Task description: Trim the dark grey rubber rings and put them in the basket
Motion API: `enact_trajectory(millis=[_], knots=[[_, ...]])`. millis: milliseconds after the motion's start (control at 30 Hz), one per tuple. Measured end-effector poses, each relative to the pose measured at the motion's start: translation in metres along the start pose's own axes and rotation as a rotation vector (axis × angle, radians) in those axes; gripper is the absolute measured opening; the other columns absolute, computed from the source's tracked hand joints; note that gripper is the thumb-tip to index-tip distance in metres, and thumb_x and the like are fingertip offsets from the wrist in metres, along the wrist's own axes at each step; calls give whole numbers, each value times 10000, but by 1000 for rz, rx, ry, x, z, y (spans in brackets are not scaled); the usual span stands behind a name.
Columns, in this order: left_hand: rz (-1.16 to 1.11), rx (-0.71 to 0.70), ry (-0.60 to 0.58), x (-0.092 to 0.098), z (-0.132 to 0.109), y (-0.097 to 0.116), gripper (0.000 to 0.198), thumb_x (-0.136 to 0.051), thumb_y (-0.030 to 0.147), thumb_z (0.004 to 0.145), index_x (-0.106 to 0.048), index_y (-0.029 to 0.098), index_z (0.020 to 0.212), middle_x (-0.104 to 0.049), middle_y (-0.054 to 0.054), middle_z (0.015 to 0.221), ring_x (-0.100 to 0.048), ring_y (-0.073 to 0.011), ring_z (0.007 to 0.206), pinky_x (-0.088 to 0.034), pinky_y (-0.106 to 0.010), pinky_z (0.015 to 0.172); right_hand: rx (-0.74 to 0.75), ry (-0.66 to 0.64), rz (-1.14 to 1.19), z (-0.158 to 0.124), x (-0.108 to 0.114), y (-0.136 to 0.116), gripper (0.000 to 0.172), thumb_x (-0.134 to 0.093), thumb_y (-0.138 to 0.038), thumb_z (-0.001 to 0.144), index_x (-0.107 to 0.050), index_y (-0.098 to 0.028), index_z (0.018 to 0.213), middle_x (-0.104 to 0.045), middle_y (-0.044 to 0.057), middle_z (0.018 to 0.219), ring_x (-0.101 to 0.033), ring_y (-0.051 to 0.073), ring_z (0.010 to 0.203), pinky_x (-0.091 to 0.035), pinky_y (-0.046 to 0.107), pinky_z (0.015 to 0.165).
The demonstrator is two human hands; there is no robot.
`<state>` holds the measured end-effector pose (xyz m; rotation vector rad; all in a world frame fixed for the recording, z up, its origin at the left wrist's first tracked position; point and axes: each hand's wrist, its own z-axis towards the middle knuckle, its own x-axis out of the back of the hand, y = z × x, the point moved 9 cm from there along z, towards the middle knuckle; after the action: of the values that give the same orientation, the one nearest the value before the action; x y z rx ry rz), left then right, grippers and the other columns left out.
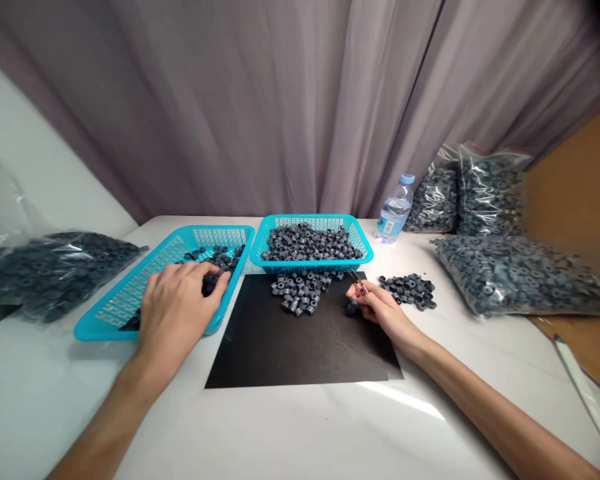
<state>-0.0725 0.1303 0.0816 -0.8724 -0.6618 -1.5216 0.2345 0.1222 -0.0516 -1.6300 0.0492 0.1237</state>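
My left hand (180, 307) is over the near edge of the left turquoise basket (115, 320), fingers curled round a few small dark grey ring-shaped pieces (210, 283). More such pieces lie in that basket, partly hidden by the hand. At the right side of a black mat (300, 353), my right hand (380, 308) is closed on a slim pair of tweezers (357, 279), tips pointing up and left. One or more dark pieces (353, 307) sit under its fingers; whether they are held is unclear. A loose heap of grey ring pieces (300, 293) lies on the mat.
A second turquoise basket (313, 265) full of ring pieces stands behind the mat. Right of it are a small dark pile (410, 291), a water bottle (395, 210) and filled clear bags (520, 277). Another filled bag (65, 267) lies far left. A grey curtain (260, 107) hangs behind.
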Motion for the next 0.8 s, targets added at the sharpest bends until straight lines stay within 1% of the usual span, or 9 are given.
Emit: enact_trajectory(millis=[100,167,233,267,333,400,467,600,800], knots=[[-1,-26,102,8,1,3,232,-542,372,973,-662,213,1093,-692,-148,1105,-593,-430,1148,-456,-580,942,-10,-11,57,2,-1,1,165,-630,-301,721,-651,-180,831,-475,-17,743,-319,117,615,-208,240,523],[-130,-73,178,18,-3,20,261,-560,361,979,-625,229,1194,-664,-148,1191,-573,-408,1199,-438,-587,1009,-26,-23,102,0,-5,0,154,-622,-289,714,-632,-182,824,-460,-20,746,-302,112,600,-184,237,495],[-335,-134,181,23,-12,47,304,-592,348,976,-578,250,1264,-657,-121,1233,-593,-352,1193,-445,-559,1050,-54,-52,169,-7,-15,-1,149,-612,-268,701,-608,-186,825,-463,-18,765,-289,104,581,-164,234,468],[-472,-141,155,22,-19,60,376,-626,345,960,-533,253,1312,-653,-105,1233,-619,-312,1162,-479,-519,1042,-69,-75,213,-11,-22,-2,160,-613,-259,699,-602,-187,841,-475,-15,780,-292,101,577,-165,231,459],[-761,-155,20,12,-37,88,516,-683,345,927,-444,273,1379,-647,-73,1236,-671,-236,1073,-565,-418,961,-137,-146,406,-23,-41,-2,184,-651,-216,697,-602,-178,870,-505,-7,800,-297,92,576,-180,227,454],[-920,-179,-136,-3,-56,115,646,-764,346,868,-401,292,1401,-624,-60,1290,-690,-199,1047,-589,-371,954,-185,-197,506,-35,-57,-2,180,-679,-199,714,-595,-172,871,-495,-16,760,-292,83,562,-190,223,452],[-1023,-213,-213,-11,-71,132,673,-794,324,846,-400,303,1391,-642,-36,1250,-706,-168,1001,-603,-334,943,-223,-214,547,-44,-67,0,166,-689,-198,754,-593,-169,887,-463,-33,697,-301,83,561,-230,214,471],[-1123,-234,-214,-16,-78,138,547,-764,255,879,-470,298,1339,-666,-4,1138,-709,-139,940,-617,-302,924,-234,-223,570,-50,-72,2,144,-686,-214,818,-588,-169,913,-429,-43,653,-306,90,575,-270,206,503],[-1045,-333,-124,-2,-71,132,501,-722,195,912,-497,252,1356,-648,-44,1183,-696,-158,994,-607,-313,951,-183,-276,533,-50,-74,3,92,-647,-235,913,-587,-169,935,-395,-41,685,-260,97,586,-251,218,509]])
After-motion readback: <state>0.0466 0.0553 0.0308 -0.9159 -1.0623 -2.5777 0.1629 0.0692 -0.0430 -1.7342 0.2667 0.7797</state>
